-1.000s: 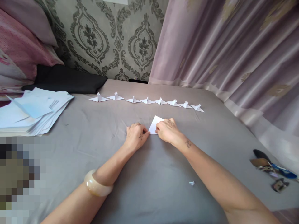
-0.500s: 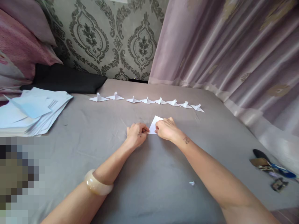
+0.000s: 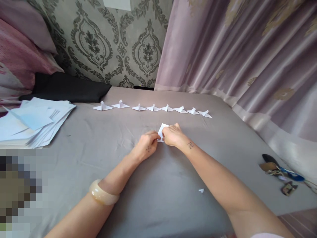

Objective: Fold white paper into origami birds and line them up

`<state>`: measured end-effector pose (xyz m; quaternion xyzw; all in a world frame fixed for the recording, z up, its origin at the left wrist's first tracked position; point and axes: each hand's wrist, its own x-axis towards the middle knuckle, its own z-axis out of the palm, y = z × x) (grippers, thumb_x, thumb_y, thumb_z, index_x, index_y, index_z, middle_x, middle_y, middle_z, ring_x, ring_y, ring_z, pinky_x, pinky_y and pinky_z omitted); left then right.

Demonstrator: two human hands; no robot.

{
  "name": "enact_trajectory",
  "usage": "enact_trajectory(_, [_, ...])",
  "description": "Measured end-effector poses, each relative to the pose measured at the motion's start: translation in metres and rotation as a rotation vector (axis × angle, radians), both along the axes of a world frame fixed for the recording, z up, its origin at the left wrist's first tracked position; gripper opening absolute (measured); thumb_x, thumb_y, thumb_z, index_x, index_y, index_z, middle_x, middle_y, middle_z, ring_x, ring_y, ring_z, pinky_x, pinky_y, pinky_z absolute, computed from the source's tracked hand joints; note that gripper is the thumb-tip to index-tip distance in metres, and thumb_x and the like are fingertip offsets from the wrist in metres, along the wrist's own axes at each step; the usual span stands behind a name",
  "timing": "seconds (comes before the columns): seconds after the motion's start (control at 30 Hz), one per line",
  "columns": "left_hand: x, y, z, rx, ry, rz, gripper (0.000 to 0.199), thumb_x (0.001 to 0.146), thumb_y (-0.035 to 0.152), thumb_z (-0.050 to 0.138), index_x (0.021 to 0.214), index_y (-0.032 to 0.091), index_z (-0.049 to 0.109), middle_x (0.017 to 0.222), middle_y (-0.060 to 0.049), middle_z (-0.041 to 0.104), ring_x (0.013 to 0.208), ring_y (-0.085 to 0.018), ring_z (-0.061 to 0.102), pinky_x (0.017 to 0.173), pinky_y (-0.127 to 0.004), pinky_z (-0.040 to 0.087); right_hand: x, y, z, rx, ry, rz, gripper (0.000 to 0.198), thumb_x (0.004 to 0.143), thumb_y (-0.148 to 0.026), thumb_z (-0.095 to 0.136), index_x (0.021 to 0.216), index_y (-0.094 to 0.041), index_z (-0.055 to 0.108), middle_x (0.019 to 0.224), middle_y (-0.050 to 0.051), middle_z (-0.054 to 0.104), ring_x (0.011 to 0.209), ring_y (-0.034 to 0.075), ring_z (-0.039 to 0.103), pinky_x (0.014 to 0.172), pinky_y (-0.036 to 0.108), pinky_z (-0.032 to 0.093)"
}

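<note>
On the near left, one cream bangle (image 3: 104, 195) is around the person's left forearm. Under both arms spreads a grey cloth (image 3: 148, 198), and on it, at near right of the middle, lies one tiny white scrap (image 3: 201, 190). More to the right is a small cluster, where I can distinguish one brown item (image 3: 267, 166) and one blue item (image 3: 293, 174). In the middle, one white paper (image 3: 160, 131) lies on the cloth between the hands; it looks plain, with straight edges and a pointed far corner. The left hand (image 3: 147, 144) has bent fingers touching its near left part; whether they pinch it, I cannot tell. The right hand (image 3: 174, 136) grips its right part with curled fingers and hides much of it. At far left is one paper stack (image 3: 53, 124). Farther, eight folded paper figures (image 3: 153, 108) stand in a row, each with a raised middle.
</note>
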<state>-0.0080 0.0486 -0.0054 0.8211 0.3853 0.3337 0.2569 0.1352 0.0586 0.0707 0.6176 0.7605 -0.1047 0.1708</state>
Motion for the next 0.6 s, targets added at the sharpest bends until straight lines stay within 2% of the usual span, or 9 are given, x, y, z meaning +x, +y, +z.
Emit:
enact_trajectory(0.1, [0.003,-0.007,-0.003,0.113,0.203,-0.107,0.034,0.081,0.0,0.038,0.092,0.015,0.067,0.096,-0.007,0.065,0.092,-0.018,0.059,0.082,-0.028,0.049,-0.001,0.001,-0.003,0.007,0.015,-0.007,0.015,0.079,-0.016,0.06,0.09,-0.013,0.07,0.095,0.015,0.071,0.097,0.026,0.063,0.09,0.036,0.033])
enact_trajectory(0.23, [0.006,-0.015,0.003,0.233,0.518,-0.129,0.033,0.081,-0.001,0.038,0.095,0.012,0.065,0.091,-0.009,0.062,0.086,-0.022,0.055,0.08,-0.033,0.05,0.001,0.002,0.0,0.022,0.071,-0.015,0.013,0.077,-0.009,0.058,0.081,-0.013,0.07,0.087,0.014,0.072,0.091,0.025,0.064,0.088,0.036,0.034])
enact_trajectory(0.33, [0.006,-0.019,0.006,0.294,0.636,-0.139,0.032,0.079,-0.002,0.038,0.091,0.012,0.064,0.089,-0.009,0.059,0.084,-0.022,0.053,0.077,-0.033,0.049,0.012,-0.007,0.009,0.062,0.164,0.007,0.017,0.083,-0.015,0.053,0.081,-0.018,0.07,0.088,0.009,0.071,0.092,0.021,0.062,0.088,0.033,0.034])
enact_trajectory(0.4, [0.006,-0.022,0.006,0.309,0.665,-0.135,0.033,0.079,-0.003,0.037,0.092,0.012,0.063,0.091,-0.009,0.058,0.085,-0.022,0.052,0.075,-0.033,0.049,0.024,-0.02,0.012,0.176,0.273,0.001,0.026,0.091,-0.024,0.042,0.095,-0.023,0.068,0.103,0.005,0.069,0.1,0.018,0.058,0.087,0.029,0.035])
enact_trajectory(0.43, [0.006,-0.022,0.006,0.311,0.674,-0.128,0.034,0.079,-0.004,0.036,0.094,0.012,0.063,0.094,-0.009,0.058,0.085,-0.022,0.052,0.075,-0.033,0.049,0.031,-0.027,0.01,0.316,0.426,-0.06,0.027,0.092,-0.026,0.041,0.097,-0.023,0.067,0.104,0.004,0.068,0.096,0.016,0.059,0.08,0.027,0.038])
enact_trajectory(0.5, [0.006,-0.023,0.006,0.322,0.689,-0.118,0.036,0.079,-0.004,0.036,0.1,0.01,0.061,0.104,-0.011,0.057,0.088,-0.023,0.051,0.076,-0.033,0.049,0.044,-0.043,0.002,0.502,0.613,-0.216,0.023,0.09,-0.029,0.043,0.09,-0.023,0.065,0.093,0.001,0.068,0.079,0.014,0.059,0.069,0.024,0.04])
enact_trajectory(0.6, [0.007,-0.025,0.007,0.374,0.709,-0.143,0.033,0.081,-0.001,0.038,0.104,0.007,0.06,0.111,-0.015,0.053,0.096,-0.025,0.049,0.081,-0.036,0.048,0.055,-0.061,-0.021,0.545,0.722,-0.333,0.018,0.085,-0.03,0.049,0.082,-0.021,0.065,0.077,0.0,0.067,0.066,0.013,0.058,0.064,0.024,0.04])
